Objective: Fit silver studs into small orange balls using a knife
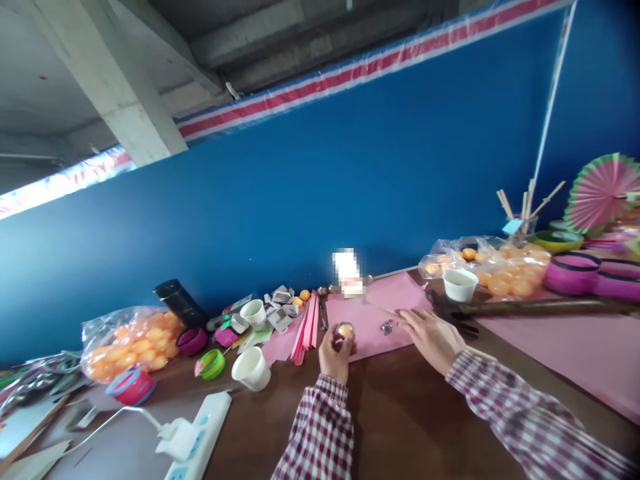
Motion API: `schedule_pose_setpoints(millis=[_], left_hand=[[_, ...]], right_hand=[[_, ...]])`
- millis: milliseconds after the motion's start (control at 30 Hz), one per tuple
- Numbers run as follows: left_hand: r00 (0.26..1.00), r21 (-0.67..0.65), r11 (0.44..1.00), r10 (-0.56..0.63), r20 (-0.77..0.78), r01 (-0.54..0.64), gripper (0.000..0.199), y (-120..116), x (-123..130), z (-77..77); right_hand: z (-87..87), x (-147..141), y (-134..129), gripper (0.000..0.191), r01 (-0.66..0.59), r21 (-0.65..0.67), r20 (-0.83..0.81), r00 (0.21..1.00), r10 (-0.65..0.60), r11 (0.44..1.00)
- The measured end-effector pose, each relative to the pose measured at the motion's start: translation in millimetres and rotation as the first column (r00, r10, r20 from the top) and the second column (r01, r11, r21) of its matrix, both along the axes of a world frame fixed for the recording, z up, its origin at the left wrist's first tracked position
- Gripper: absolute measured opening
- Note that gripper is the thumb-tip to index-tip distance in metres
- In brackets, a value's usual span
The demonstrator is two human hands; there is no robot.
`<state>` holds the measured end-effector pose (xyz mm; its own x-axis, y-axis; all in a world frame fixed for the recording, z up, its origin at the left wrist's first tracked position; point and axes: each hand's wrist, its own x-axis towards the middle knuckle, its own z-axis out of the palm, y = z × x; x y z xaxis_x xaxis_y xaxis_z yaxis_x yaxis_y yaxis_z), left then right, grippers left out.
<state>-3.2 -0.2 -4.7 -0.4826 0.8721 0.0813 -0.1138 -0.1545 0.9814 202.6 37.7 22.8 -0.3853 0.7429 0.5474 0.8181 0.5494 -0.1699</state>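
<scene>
My left hand (336, 357) is closed around a small round piece (345, 330) with an orange-yellow middle and a shiny rim; its exact kind I cannot make out. Over the right part of the pink sheet (370, 300), my right hand (433, 337) has its fingers together on a thin pale stick (390, 311), whose tip points left toward the sheet's middle. Just left of those fingers lies a small heap of dark shiny bits (386, 327), too small to name. The two hands are apart.
Folded pink strips (307, 327) and white cups (251, 369) stand left of the sheet. A power strip (200, 433) with a plugged cord lies nearer. Bags of orange balls (133, 343) sit at both sides. A long dark bar (540, 307) lies right, below a blue partition (300, 200).
</scene>
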Motion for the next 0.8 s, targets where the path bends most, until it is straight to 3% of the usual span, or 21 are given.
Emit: schedule_pose_setpoints(millis=[233, 333, 467, 633, 800], left_hand=[[0.995, 0.028, 1.0, 0.007, -0.095, -0.005, 0.049, 5.3, -5.7, -10.7], [0.993, 0.017, 1.0, -0.009, -0.12, 0.011, 0.046, 5.4, -6.2, -14.5], [0.984, 0.005, 1.0, -0.008, -0.18, 0.009, 0.045, 6.1, -7.4, -18.0], [0.962, 0.024, 0.999, 0.033, -0.271, -0.028, 0.045, 4.9, -8.2, -15.8], [0.956, 0.021, 0.997, 0.072, -0.283, -0.069, 0.047, 1.5, -5.8, -9.7]], right_hand=[[4.3, -9.8, -15.3, 0.034, -0.034, 0.16, 0.029, 0.999, 0.03, 0.987], [5.0, -10.3, -18.7, 0.037, -0.051, 0.136, 0.032, 0.998, 0.047, 0.989], [8.9, -13.3, -24.2, 0.037, -0.115, 0.069, 0.168, 0.981, 0.102, 0.991], [12.7, -15.2, -27.3, 0.037, -0.031, 0.057, 0.085, 0.996, 0.026, 0.998], [13.5, -14.7, -28.2, 0.036, -0.061, 0.036, 0.157, 0.986, 0.054, 0.997]])
